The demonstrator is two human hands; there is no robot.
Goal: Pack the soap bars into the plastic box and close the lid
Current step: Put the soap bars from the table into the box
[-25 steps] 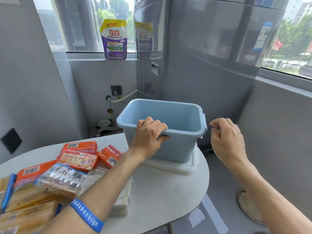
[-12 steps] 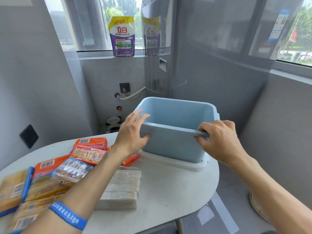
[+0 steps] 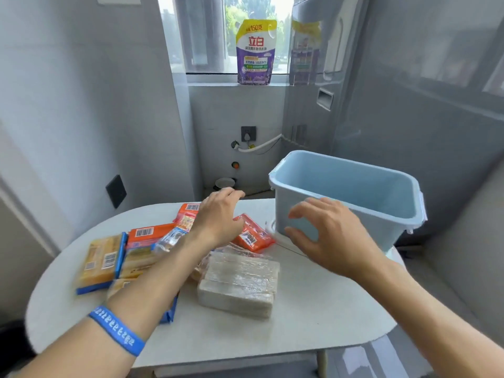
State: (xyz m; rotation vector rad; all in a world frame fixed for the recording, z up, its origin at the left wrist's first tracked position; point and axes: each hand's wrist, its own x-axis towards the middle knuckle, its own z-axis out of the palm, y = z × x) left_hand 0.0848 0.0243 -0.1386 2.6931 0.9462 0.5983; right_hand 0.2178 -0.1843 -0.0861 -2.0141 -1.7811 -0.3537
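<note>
An empty light-blue plastic box [image 3: 362, 184] stands on its white lid [image 3: 272, 230] at the table's right side. Several wrapped soap bars lie to its left: an orange pack [image 3: 252, 237], another orange pack [image 3: 148, 233], yellow packs [image 3: 102, 261] and a clear-wrapped pale block [image 3: 240, 285]. My left hand [image 3: 219, 214] hovers over the orange packs with fingers apart, holding nothing. In front of the box's near wall, my right hand [image 3: 330, 236] is open and off the rim.
The white oval table [image 3: 313, 317] ends just past the box on the right. A grey appliance [image 3: 395, 77] stands close behind the box. A purple detergent pouch [image 3: 255, 53] rests on the window sill. Grey walls close in on the left.
Both hands have let go of the box rim. The left hand moved left over the soap packs; the right hand drew back in front of the box. The view shifted left.
</note>
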